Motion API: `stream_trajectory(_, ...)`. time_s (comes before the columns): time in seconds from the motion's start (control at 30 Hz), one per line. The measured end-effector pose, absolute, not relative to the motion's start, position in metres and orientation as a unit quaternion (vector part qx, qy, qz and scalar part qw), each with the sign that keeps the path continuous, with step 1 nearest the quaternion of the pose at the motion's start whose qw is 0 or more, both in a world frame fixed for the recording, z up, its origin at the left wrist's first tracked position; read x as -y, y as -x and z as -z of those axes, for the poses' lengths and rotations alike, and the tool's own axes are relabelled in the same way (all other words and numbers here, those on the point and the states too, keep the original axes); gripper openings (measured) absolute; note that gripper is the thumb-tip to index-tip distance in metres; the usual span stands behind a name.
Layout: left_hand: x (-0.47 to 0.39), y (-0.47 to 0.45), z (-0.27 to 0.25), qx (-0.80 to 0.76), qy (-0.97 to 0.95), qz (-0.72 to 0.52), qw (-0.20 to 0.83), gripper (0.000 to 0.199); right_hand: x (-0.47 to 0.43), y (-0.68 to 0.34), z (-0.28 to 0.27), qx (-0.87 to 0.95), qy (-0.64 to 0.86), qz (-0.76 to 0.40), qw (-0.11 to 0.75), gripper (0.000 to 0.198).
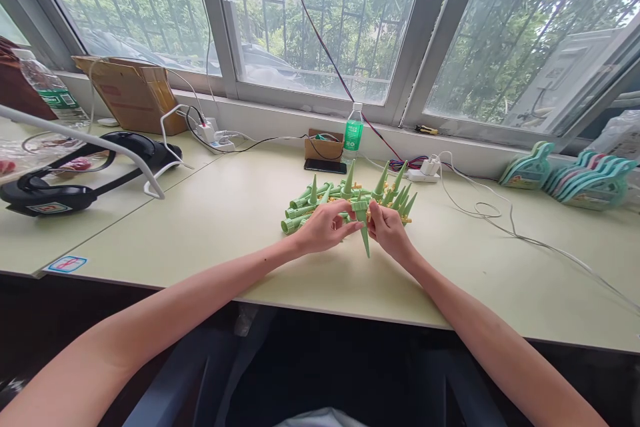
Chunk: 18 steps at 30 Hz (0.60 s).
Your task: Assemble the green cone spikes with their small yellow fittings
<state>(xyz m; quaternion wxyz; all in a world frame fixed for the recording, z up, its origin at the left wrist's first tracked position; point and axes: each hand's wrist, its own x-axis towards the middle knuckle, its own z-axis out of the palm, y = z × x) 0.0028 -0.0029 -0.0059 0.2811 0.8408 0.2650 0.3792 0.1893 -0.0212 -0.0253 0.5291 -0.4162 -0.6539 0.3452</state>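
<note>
A green plant watering spike (365, 240) points downward between my hands, above the table. My left hand (327, 225) is closed on it, with thumb and fingers at its upper part. My right hand (391, 230) is closed against the spike's right side near the collar, where a bit of yellow shows at the fingers; its fingertips are partly hidden. Right behind both hands lies a pile of green watering spikes, some with tips up (349, 181) and some as lying tubes (295, 222). Small yellow valves (407, 219) show among them at the right.
Behind the pile are a black phone (325, 165), a small cardboard box (320, 147) and a water bottle (353, 130). A black headset (60, 190) lies at left near a carton (130, 97). White cable (520, 236) and stacked teal plastic pieces (590, 180) are at right.
</note>
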Motion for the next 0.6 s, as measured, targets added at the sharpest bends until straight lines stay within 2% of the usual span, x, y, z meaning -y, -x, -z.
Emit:
stream_trajectory(0.2,0.0023,-0.0023,0.0083,-0.251,-0.850,-0.389,0.251,0.024,0.0213,-0.1880,0.0241,0.641,0.416,-0.367,0.530,0.063)
stream_trajectory(0.6,-0.0039,0.0011,0.0141,-0.206,-0.877,-0.394,0.185,0.022,0.0247,-0.1852,0.0167,0.628,0.411,-0.392,0.532,0.064)
